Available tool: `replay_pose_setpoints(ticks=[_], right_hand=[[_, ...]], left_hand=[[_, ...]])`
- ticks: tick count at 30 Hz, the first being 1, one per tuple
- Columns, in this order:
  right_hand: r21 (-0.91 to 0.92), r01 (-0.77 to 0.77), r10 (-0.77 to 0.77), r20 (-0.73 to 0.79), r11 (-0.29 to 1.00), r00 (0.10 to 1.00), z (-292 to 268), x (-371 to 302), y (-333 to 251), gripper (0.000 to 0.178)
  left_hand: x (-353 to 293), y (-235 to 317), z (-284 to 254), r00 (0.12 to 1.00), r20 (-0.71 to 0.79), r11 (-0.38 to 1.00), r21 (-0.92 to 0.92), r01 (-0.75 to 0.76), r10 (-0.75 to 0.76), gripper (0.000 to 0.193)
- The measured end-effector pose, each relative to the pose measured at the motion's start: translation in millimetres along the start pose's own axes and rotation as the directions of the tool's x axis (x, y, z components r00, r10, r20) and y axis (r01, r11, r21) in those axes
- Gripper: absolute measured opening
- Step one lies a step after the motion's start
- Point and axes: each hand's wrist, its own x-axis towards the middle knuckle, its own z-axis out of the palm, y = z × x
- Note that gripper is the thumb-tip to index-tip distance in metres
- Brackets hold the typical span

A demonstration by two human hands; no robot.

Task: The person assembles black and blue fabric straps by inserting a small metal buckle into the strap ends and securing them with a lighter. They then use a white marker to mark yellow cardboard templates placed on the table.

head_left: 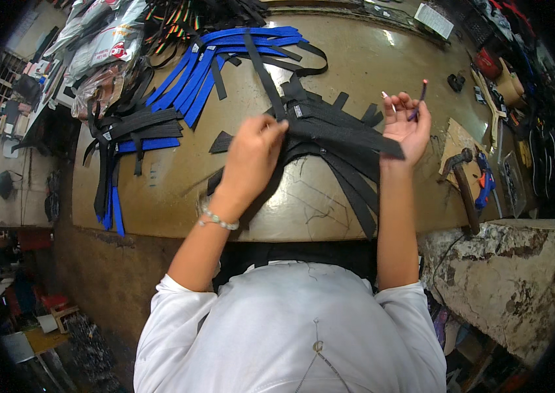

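A pile of black webbing straps (330,128) lies on the table in front of me, with small white labels sewn on. My left hand (251,157) is closed in a pinch at the pile's left side, on a black strap (264,75) that runs up toward the blue ones. My right hand (407,128) is raised palm up at the pile's right end, fingers curled. Between its thumb and fingers sits a thin purple stick (424,90) with an orange-red tip; its exact kind is unclear. One strap end reaches over my right wrist.
Blue and black straps (192,88) fan out at the far left, above a smaller bundle (136,131). Plastic bags (110,39) are heaped behind. At right lie a hammer (466,190), a blue tool (485,180) and cardboard (451,144). The table's near edge runs before my body.
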Motion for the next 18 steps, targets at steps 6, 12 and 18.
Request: replay_pose_setpoints(ticks=[6,12,18], right_hand=[[-0.263,-0.291,0.386,0.467,0.92,0.796,13.8,-10.3,-5.5,0.018],[-0.768,-0.252,0.709,0.341,0.589,0.617,17.6,-23.2,12.7,0.023],[-0.796,-0.242,0.699,0.289,0.555,0.654,21.2,-27.9,13.8,0.023]], left_hand=[[-23.2,-20.2,22.3,0.995,-0.095,0.989,-0.145,0.025,-0.039,0.024],[-11.8,-17.2,14.6,0.907,0.025,0.797,-0.468,0.382,-0.42,0.016],[0.3,-6.1,25.3,0.983,-0.04,0.978,-0.116,0.172,-0.178,0.019]])
